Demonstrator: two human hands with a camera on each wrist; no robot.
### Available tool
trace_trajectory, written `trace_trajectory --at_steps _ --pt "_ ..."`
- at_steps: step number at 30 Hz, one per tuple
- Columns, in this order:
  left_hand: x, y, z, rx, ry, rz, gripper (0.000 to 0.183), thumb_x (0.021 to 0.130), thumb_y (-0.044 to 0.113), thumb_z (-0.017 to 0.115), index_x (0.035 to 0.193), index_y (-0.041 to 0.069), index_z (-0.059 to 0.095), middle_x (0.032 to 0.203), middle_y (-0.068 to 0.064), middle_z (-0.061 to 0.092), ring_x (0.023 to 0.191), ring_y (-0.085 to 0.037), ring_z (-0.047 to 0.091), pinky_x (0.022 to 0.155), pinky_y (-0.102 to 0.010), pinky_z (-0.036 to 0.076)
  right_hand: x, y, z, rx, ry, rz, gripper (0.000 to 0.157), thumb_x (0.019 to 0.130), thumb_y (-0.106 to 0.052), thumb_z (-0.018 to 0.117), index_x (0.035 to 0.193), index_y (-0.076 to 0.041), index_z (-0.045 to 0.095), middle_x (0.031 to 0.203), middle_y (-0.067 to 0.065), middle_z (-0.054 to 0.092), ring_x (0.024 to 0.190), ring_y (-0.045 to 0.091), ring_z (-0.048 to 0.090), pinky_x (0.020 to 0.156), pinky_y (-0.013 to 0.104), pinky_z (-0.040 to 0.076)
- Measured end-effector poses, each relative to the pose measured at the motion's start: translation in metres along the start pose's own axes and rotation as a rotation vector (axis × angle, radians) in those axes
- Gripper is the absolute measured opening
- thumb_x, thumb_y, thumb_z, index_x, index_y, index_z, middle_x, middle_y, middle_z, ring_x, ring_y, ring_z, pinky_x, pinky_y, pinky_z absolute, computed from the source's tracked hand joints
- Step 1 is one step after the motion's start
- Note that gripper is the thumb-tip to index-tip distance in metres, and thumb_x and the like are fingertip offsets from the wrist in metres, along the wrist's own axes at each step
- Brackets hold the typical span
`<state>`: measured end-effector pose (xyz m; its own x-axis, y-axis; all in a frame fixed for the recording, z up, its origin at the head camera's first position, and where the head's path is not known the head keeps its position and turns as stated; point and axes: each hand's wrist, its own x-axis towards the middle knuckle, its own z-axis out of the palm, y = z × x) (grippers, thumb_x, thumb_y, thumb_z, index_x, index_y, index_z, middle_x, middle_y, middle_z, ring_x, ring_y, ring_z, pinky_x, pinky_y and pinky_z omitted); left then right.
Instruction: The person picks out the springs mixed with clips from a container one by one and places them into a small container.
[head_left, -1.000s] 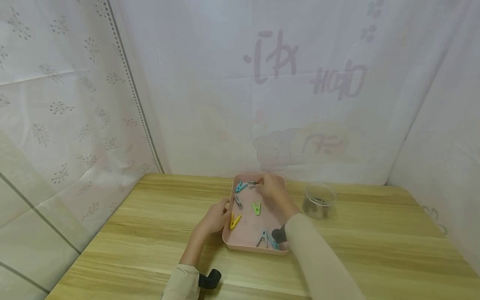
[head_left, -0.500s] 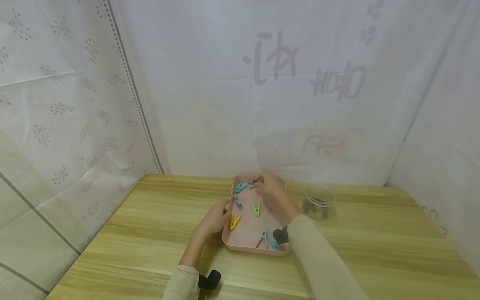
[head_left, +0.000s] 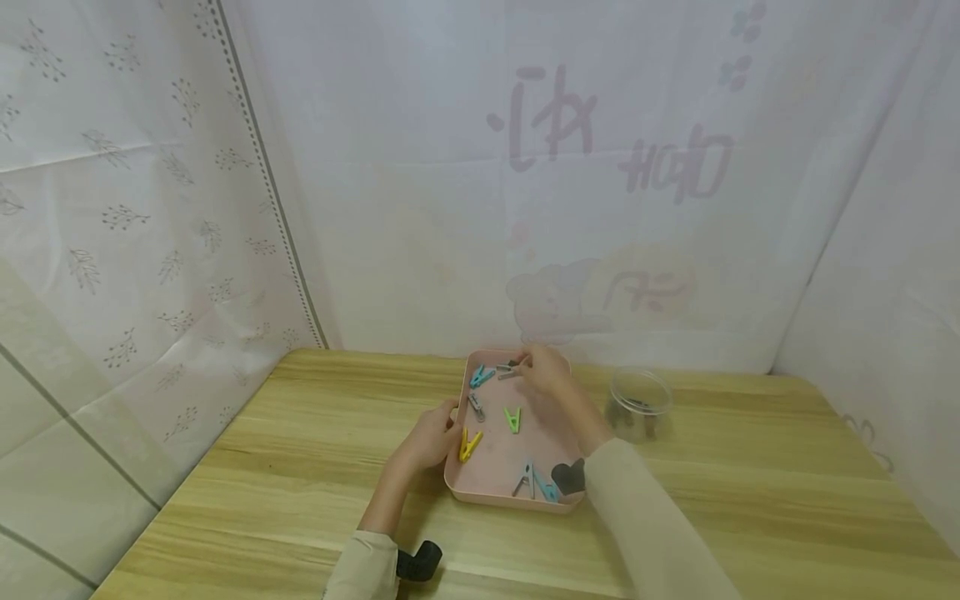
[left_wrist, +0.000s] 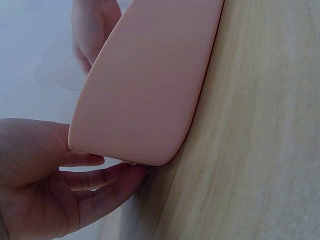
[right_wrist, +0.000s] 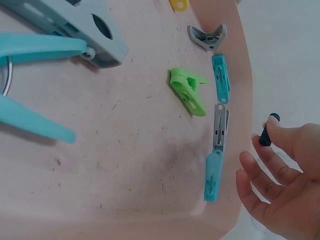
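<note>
Around the left rim of a shallow pink tray [head_left: 504, 500], my left hand [head_left: 430, 435] holds the wall, thumb over the edge and fingers against the outside. My right hand [head_left: 546, 369] is over the tray's far right corner. Between thumb and index finger it pinches a small dark ridged cylinder [right_wrist: 266, 134], seen in the right wrist view. Clothespins lie scattered in the tray: a green one [head_left: 513, 419], a yellow one [head_left: 469, 447], a teal one [head_left: 481, 377], a grey one [head_left: 476, 407], and large blue and grey ones [right_wrist: 107, 37] near the front.
A clear round jar [head_left: 637, 402] with dark small pieces inside stands right of the tray on the wood-grain table [head_left: 315, 450]. Printed curtains [head_left: 420, 208] hang close behind the table and at both sides.
My right forearm has shifted slightly to the right, its fingers staying at the tray's far end. The left hand, tray and clothespins keep their places.
</note>
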<state>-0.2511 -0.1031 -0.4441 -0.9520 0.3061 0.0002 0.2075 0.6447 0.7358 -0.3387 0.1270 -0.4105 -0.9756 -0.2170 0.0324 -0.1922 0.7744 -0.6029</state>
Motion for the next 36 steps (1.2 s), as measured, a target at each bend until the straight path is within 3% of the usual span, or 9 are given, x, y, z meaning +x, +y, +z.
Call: trace_trajectory --at_steps 9,19,28,36 --pt "-0.001 -0.001 0.000 -0.011 -0.001 0.007 0.050 0.105 0.005 0.052 0.152 -0.011 0.043 0.110 -0.025 0.071 0.086 -0.024 0.066 0.074 -0.039 0.057 -0.007 -0.002 -0.003 0.046 0.024 -0.018 0.020 0.104 -0.011 0.065 0.117 0.002 0.071 0.118 0.021 0.073 0.114 0.039 0.068 0.098 0.053 0.054" --pt "0.000 -0.003 0.001 -0.009 0.001 0.021 0.050 0.105 0.005 0.052 0.152 -0.010 0.044 0.109 -0.025 0.072 0.085 -0.024 0.067 0.073 -0.039 0.057 -0.008 -0.004 -0.004 0.095 0.037 -0.012 0.020 0.102 -0.010 0.066 0.117 0.004 0.071 0.113 0.022 0.072 0.105 0.036 0.069 0.084 0.042 0.059" --pt "0.001 -0.002 0.001 -0.007 0.003 0.018 0.051 0.105 0.005 0.051 0.152 -0.011 0.044 0.108 -0.024 0.072 0.086 -0.024 0.067 0.073 -0.039 0.057 -0.012 -0.003 -0.008 0.099 0.040 -0.019 0.023 0.102 -0.012 0.068 0.118 0.004 0.070 0.116 0.023 0.072 0.110 0.038 0.069 0.088 0.046 0.059" --pt "0.001 -0.002 0.000 -0.009 0.002 0.010 0.051 0.104 0.005 0.052 0.152 -0.012 0.043 0.107 -0.023 0.072 0.083 -0.023 0.065 0.071 -0.037 0.056 -0.018 -0.004 -0.010 0.123 0.063 -0.045 0.021 0.101 -0.012 0.069 0.115 0.004 0.071 0.112 0.023 0.073 0.104 0.037 0.071 0.084 0.043 0.060"
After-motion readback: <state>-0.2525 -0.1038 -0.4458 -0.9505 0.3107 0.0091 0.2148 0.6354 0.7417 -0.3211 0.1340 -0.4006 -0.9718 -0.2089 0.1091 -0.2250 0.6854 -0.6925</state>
